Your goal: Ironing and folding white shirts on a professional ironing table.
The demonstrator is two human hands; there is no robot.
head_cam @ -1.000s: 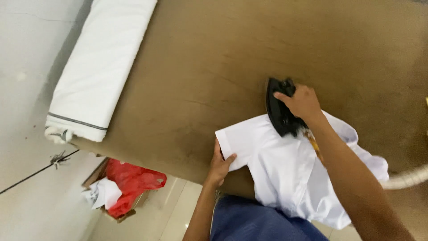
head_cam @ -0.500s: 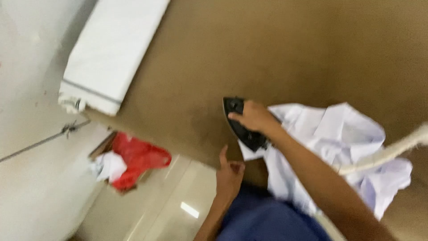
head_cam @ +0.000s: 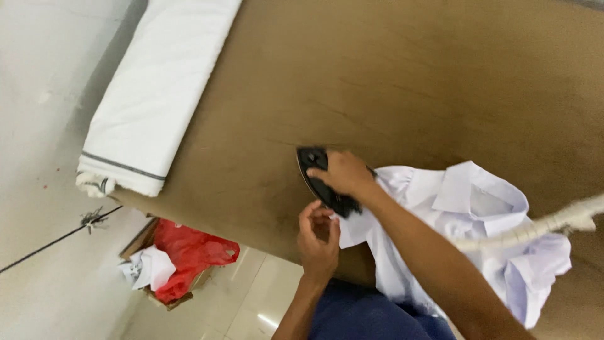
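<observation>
The person's right hand is closed around the handle of a black iron, which sits flat on the brown padded table with its tip pointing away from the white shirt. The iron's heel overlaps the shirt's near left edge. The left hand is loosely curled just below the iron, fingers bent toward the thumb and touching the corner of the shirt; whether it actually pinches the cloth cannot be told from this view. The shirt lies rumpled to the right of the iron, its collar open and turned up, one part hanging over the table's near edge against the person's blue trousers. A pale fabric-wrapped cord crosses above the shirt and runs off to the right.

At the far left of the table lies a folded white cloth with a thin dark stripe near its end, well apart from the iron. On the tiled floor below the table's edge stands a cardboard box, open at the top. Inside it are a crumpled red plastic bag and a bunched piece of white material, the white piece lying against the red bag at the left side. A thin black cable runs across the pale wall to the left
</observation>
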